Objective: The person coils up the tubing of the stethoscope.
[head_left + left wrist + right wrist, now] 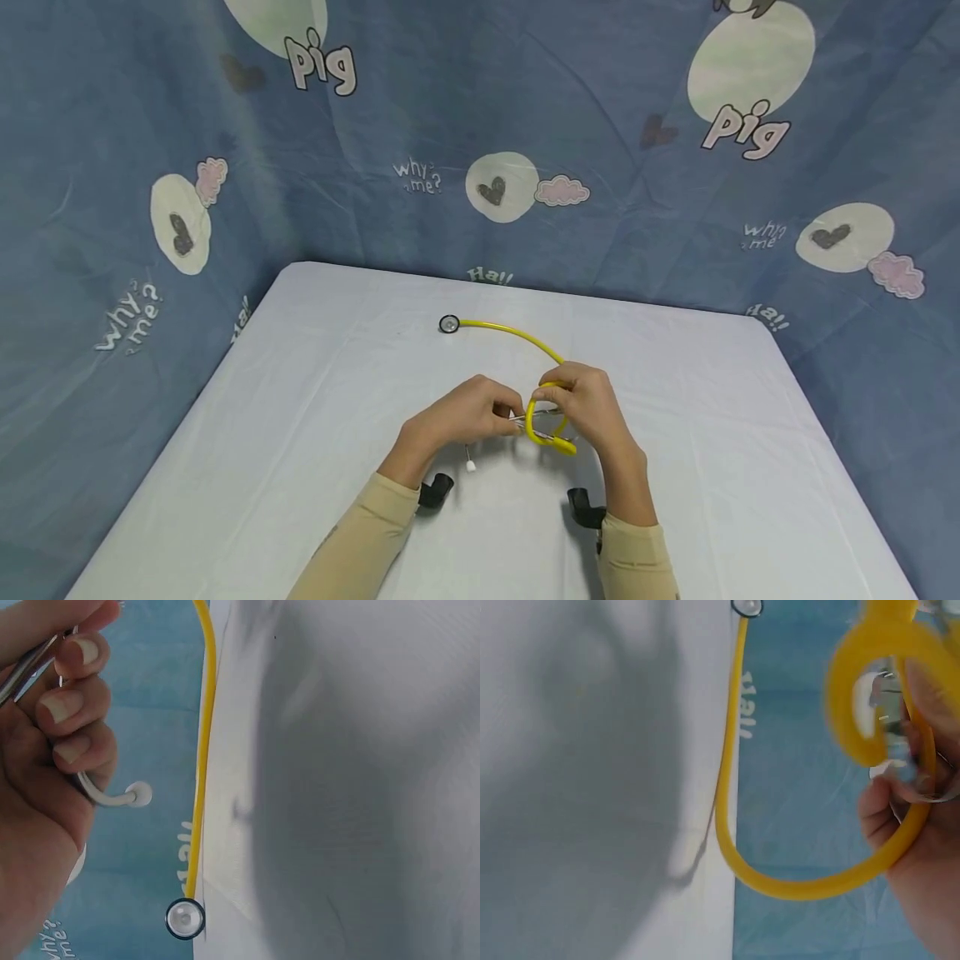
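A stethoscope with yellow tubing (517, 332) is between both hands. Its round chest piece (449, 324) lies towards the far side of the white table. My left hand (471, 410) grips the metal ear tubes (28, 669), fingers curled round them in the left wrist view. One white ear tip (139, 794) sticks out below those fingers. With thumb and fingers my right hand (591, 407) pinches the yellow tubing, which bends into a loop (529, 421) around the metal tubes. In the right wrist view the near tubing is blurred, and my hand is partly cut off.
A white cloth covers the table (337, 333). Behind and beside it hangs a blue printed curtain (585, 250). Black mounts (436, 492) sit at both wrists, below the sleeves' cuffs.
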Motion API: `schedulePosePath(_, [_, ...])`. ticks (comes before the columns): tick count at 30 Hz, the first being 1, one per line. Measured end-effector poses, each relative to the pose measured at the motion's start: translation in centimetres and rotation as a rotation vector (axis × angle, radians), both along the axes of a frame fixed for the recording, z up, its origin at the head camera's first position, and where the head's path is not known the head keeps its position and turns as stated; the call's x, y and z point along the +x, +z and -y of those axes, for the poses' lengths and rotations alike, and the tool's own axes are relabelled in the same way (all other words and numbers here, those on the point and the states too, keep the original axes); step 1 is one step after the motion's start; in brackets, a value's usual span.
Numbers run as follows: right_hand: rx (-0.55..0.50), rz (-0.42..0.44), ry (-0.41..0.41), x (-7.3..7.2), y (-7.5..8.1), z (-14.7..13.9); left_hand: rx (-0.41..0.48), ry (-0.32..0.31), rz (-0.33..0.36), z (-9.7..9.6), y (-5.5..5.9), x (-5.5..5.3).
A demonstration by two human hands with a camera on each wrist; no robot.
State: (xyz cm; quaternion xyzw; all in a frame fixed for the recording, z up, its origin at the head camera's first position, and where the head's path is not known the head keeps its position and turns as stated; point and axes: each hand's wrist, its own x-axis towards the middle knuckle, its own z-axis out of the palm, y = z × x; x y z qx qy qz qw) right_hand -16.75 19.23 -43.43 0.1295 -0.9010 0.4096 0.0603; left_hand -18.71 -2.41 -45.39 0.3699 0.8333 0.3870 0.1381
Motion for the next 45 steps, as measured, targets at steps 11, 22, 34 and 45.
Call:
schedulePosePath(11, [-0.134, 0.207, 0.029, 0.0, -0.1, -1.5, 0.08, -0.047, 0.049, -0.2, 0.4, 0.2])
schedulePosePath(22, [-0.194, 0.297, 0.096, -0.3, -0.5, -2.6, 0.118, -0.098, 0.062, -0.4, 1.5, 0.7])
schedulePosePath(34, [-0.275, 0.309, 0.097, -0.4, -0.7, -2.8, 0.232, -0.038, 0.072, 0.0, 2.2, 0.7])
schedulePosePath(45, [-0.313, 0.255, 0.112, -0.3, -0.9, -2.3, 0.298, 0.031, 0.045, 0.3, 2.2, 0.6])
